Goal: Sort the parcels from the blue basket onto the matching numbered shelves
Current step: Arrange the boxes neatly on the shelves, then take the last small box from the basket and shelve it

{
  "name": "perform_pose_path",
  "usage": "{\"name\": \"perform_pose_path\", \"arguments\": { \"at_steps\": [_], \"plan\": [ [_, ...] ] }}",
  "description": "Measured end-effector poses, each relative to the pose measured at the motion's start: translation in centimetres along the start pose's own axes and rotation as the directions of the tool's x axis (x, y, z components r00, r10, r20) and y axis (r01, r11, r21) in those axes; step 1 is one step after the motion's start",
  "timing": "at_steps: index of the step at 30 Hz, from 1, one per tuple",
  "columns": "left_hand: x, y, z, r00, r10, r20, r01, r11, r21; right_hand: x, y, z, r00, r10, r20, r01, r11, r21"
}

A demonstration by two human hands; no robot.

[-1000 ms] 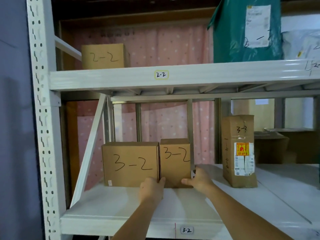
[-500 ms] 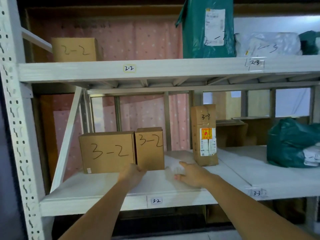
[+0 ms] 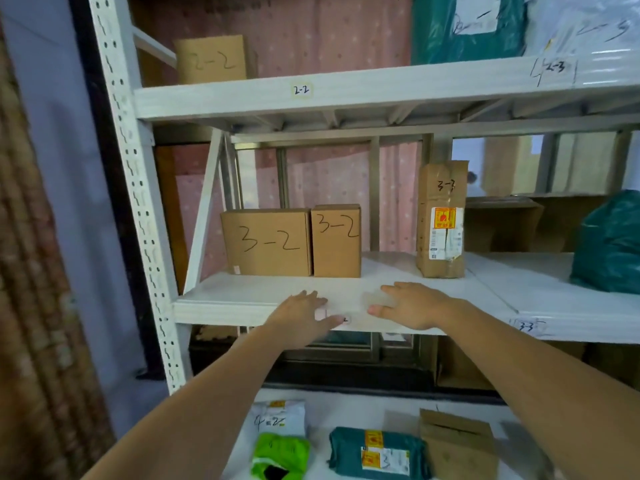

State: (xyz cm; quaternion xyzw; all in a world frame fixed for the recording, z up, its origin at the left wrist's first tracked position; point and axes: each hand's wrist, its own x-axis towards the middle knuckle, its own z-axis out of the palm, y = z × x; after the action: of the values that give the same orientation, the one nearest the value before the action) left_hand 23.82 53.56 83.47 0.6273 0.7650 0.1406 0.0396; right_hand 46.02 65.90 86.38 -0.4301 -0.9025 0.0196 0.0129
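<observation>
Two cardboard boxes marked 3-2 stand side by side on the 3-2 shelf [image 3: 249, 308]: a wide one [image 3: 266, 242] and a narrower one [image 3: 336, 241] to its right. My left hand [image 3: 300, 320] and my right hand [image 3: 412, 304] hover at the shelf's front edge, fingers spread, holding nothing and apart from the boxes. A tall box marked 3-3 [image 3: 441, 220] stands further right. The blue basket is not in view.
The 2-2 shelf [image 3: 346, 95] above carries a 2-2 box [image 3: 211, 58] and a green bag [image 3: 460, 26]. A green bag [image 3: 609, 244] lies on the 3-3 shelf. Below lie a white parcel [image 3: 278, 417], a lime bag [image 3: 282, 455], a teal parcel [image 3: 377, 452] and a cardboard box [image 3: 457, 441]. A white upright post [image 3: 138, 202] stands left.
Both hands let go of the narrower 3-2 box and drew back to the shelf's front edge. The view pulled back and tilted down, showing the lower shelf.
</observation>
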Motion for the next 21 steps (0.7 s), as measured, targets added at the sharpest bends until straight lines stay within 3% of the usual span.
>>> {"name": "perform_pose_path", "arguments": {
  "at_steps": [6, 13, 16, 21],
  "plan": [
    [-6.0, -2.6, -0.2, 0.999, -0.016, 0.035, 0.013, 0.995, 0.097, -2.6, -4.9, 1.4, 0.994, -0.087, -0.065, 0.083, 0.995, -0.05],
    [-17.7, -10.7, -0.9, 0.98, -0.193, 0.038, 0.191, 0.98, 0.048, -5.1, -16.0, 4.6, 0.95, -0.301, -0.084, 0.304, 0.952, 0.026],
    [-24.3, -14.8, -0.8, 0.934, -0.35, 0.075, 0.345, 0.936, 0.066, -6.5, -22.5, 7.2, 0.903, -0.428, -0.042, 0.429, 0.903, 0.004],
    [-36.7, -20.7, 0.4, 0.825, -0.557, 0.095, 0.555, 0.83, 0.051, -10.1, -33.5, 14.0, 0.814, -0.561, 0.148, 0.565, 0.825, 0.017]
  ]
}}
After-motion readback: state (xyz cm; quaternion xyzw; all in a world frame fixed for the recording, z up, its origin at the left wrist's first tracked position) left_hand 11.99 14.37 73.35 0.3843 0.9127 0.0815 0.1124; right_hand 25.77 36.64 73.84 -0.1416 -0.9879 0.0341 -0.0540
